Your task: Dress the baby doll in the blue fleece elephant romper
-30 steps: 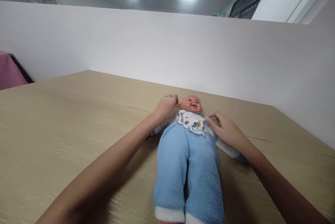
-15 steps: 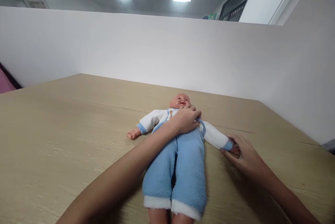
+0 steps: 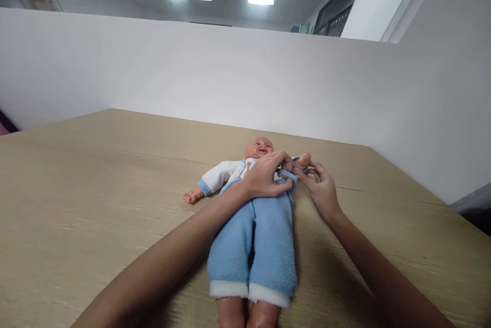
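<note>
A baby doll lies on its back on the table, dressed in a white top with blue cuffs and fuzzy blue overalls with white hems. My left hand rests across its chest, thumb and fingers closed around the blue strap at the shoulder on the right. My right hand pinches the sleeve cuff by the doll's hand, which points up beside that strap. Most of this bent arm is hidden behind my fingers. The doll's other arm lies stretched out to the left.
The wooden table stretches around the doll, with a thin seam across it. A white partition wall closes off the back and right side. A dark object sits at the right edge.
My right hand has moved up and left, folding the doll's outstretched arm in toward its shoulder. My left hand has stayed on the chest and now has the strap lifted.
</note>
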`<state>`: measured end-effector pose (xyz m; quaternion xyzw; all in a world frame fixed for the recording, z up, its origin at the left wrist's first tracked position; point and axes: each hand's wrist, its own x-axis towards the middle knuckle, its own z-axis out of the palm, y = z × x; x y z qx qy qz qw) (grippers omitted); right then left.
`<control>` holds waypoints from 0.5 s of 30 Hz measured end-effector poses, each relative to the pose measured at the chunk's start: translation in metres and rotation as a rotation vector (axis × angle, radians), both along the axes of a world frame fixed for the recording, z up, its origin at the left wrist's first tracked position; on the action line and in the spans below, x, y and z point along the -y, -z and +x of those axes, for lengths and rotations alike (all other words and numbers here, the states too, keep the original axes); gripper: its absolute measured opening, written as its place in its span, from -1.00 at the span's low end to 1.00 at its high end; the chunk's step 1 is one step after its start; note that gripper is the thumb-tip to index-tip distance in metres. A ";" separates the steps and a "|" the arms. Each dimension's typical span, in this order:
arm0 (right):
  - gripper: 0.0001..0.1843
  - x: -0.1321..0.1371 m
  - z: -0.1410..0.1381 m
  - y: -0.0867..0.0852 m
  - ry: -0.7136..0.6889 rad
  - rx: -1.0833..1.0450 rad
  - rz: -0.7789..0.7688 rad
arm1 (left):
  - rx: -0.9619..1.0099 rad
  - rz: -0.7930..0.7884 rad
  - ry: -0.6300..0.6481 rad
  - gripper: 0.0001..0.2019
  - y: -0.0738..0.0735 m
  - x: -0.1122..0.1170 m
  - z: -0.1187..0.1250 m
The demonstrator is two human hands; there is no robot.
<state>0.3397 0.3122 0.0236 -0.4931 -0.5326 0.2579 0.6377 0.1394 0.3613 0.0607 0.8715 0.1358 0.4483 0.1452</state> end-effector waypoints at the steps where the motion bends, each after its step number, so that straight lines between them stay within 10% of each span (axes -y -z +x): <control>1: -0.44 -0.005 -0.008 0.006 -0.008 0.000 0.037 | 0.035 -0.006 -0.018 -0.78 0.002 0.000 -0.001; 11: -0.71 0.022 -0.030 0.013 -0.097 0.280 0.116 | 0.186 -0.262 -0.186 -0.91 0.009 -0.021 0.005; 15: -0.74 0.018 -0.034 0.012 -0.140 -0.011 -0.003 | -0.002 -0.467 -0.298 -0.81 0.017 -0.035 0.008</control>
